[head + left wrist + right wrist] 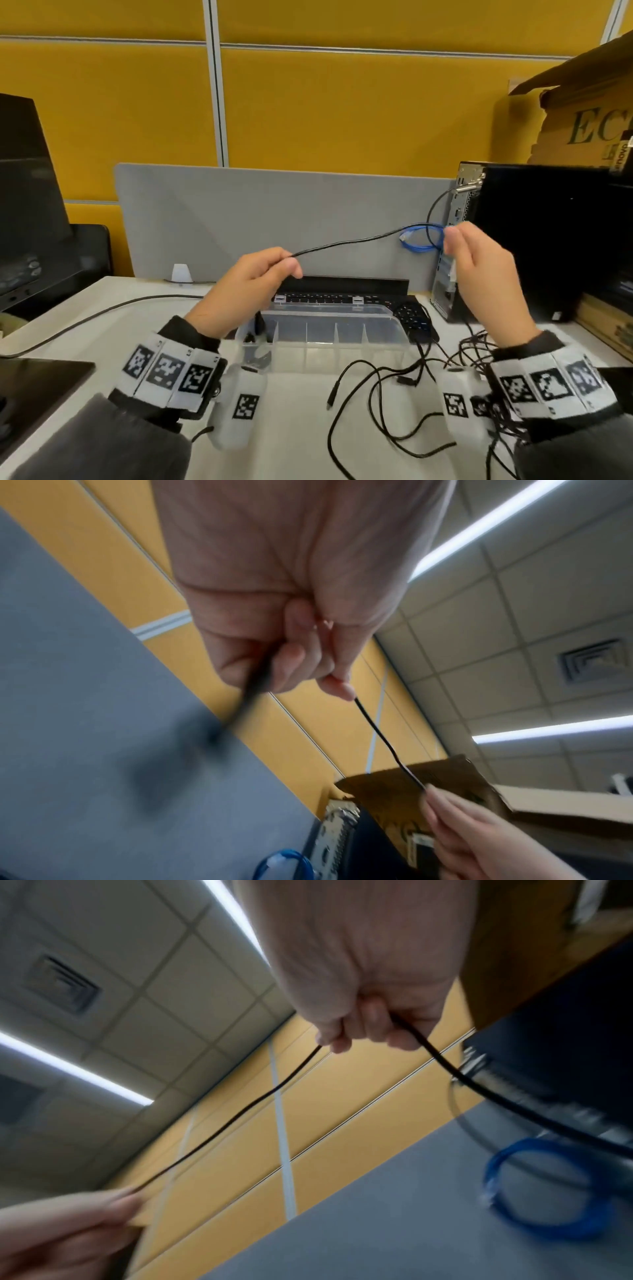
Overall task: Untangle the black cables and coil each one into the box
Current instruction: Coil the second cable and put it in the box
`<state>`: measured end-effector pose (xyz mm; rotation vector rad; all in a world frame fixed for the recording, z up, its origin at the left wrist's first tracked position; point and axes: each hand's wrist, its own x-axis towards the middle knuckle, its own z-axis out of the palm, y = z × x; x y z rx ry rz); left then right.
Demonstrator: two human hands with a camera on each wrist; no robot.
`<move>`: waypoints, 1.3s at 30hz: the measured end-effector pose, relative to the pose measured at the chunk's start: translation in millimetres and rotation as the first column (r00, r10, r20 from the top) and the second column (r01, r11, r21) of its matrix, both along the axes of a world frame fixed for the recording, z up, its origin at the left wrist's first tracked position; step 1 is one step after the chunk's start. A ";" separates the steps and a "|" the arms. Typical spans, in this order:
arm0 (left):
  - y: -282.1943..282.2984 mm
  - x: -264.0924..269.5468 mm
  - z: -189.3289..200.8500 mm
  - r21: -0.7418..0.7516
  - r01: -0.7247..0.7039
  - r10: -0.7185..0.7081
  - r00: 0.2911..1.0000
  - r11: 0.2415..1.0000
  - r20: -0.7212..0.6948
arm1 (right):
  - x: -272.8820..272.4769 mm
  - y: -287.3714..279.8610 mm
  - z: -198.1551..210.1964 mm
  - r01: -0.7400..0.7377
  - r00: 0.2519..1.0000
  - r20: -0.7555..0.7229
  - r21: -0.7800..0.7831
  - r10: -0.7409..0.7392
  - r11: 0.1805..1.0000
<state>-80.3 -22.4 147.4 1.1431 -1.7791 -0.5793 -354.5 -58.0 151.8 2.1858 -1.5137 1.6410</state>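
A thin black cable (pixel 346 242) stretches in the air between my two hands above the desk. My left hand (pixel 255 274) pinches one part of it, and its plug end hangs down toward the clear plastic box (pixel 342 337). My right hand (pixel 479 260) grips the cable further along, at the right. The same cable (pixel 387 739) runs from my left hand's fingertips (pixel 339 688) to my right. In the right wrist view the cable (pixel 240 1112) leaves my curled fingers (pixel 373 1031) on both sides. A tangle of black cables (pixel 411 387) lies on the desk right of the box.
A black keyboard (pixel 370 301) lies behind the box. A black computer tower (pixel 534 240) stands at the right, with a blue cable loop (pixel 421 238) beside it. A grey divider (pixel 274 219) lines the back. A cardboard box (pixel 589 113) sits at top right.
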 end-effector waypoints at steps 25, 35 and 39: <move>-30.9 -14.4 -19.7 -0.127 -0.070 0.020 0.933 0.989 -0.360 | 109.6 40.4 -14.6 -0.168 0.674 -0.571 0.499 0.469 0.850; -0.7 -32.5 -6.9 0.267 0.628 -0.486 0.753 0.731 -0.443 | 66.3 12.7 -5.5 -0.080 0.980 -0.192 -0.162 0.049 0.984; -3.5 -38.2 -6.3 0.063 0.593 -0.457 0.680 0.803 -0.573 | 87.9 8.5 -33.2 -0.198 0.849 -0.419 0.312 0.321 0.929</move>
